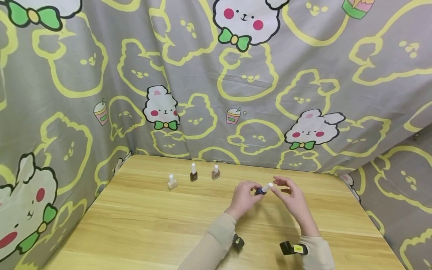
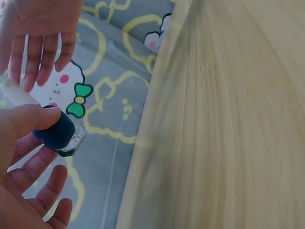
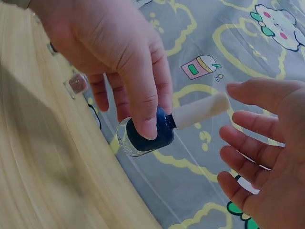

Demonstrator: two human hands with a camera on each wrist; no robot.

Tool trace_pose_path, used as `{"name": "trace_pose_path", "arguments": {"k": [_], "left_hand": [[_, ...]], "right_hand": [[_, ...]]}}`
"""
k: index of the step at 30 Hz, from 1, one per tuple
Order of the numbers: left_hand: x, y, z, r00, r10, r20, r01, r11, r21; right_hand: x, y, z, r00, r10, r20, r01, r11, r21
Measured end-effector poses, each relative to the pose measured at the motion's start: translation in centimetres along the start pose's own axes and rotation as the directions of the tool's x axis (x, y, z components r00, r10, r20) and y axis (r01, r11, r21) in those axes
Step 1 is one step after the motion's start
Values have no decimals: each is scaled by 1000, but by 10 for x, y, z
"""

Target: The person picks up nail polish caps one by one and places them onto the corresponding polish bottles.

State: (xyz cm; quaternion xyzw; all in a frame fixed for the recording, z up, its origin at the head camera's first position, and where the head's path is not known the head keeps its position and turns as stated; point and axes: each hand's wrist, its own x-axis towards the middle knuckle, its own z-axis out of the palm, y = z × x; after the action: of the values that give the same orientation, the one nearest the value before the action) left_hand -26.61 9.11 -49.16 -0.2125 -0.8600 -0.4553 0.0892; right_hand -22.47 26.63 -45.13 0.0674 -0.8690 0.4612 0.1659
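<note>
Above the table, my left hand [image 1: 243,197] pinches a dark blue nail polish bottle [image 3: 164,136] by its glass body, between thumb and fingers. Its long white cap [image 3: 200,110] tilts up toward my right hand [image 1: 294,197]. In the right wrist view, the right thumb tip lies right by the cap's end; whether it touches cannot be told. The other right fingers are spread and loosely bent, gripping nothing. The left wrist view shows the bottle's clear glass base [image 2: 76,139] pointing away from the white cap.
Three more white-capped nail polish bottles stand toward the back of the wooden table [image 1: 141,225]: a pale beige bottle [image 1: 172,183], a dark brown bottle [image 1: 194,175] and a mauve-brown bottle [image 1: 216,173]. A patterned grey curtain [image 1: 202,82] hangs behind and at both sides.
</note>
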Motion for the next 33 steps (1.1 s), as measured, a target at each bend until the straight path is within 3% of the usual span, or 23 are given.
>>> {"name": "trace_pose_path", "arguments": {"k": [4, 10, 15, 22, 33], "left_hand": [[2, -8, 0, 1000, -20, -11, 19, 997, -74], [4, -21, 1, 999, -51, 19, 54, 979, -196], [3, -28, 2, 998, -30, 48, 40, 970, -241], [2, -30, 2, 993, -23, 114, 54, 959, -277], [1, -30, 2, 992, -17, 127, 52, 960, -276]], "right_hand": [[1, 4, 2, 999, 48, -19, -45, 990, 136], [2, 10, 14, 991, 124, -44, -106, 951, 291], [1, 13, 29, 988, 156, -7, -147, 941, 306], [0, 19, 45, 994, 105, 39, -112, 937, 329], [-2, 17, 48, 987, 163, 11, -157, 927, 342]]}}
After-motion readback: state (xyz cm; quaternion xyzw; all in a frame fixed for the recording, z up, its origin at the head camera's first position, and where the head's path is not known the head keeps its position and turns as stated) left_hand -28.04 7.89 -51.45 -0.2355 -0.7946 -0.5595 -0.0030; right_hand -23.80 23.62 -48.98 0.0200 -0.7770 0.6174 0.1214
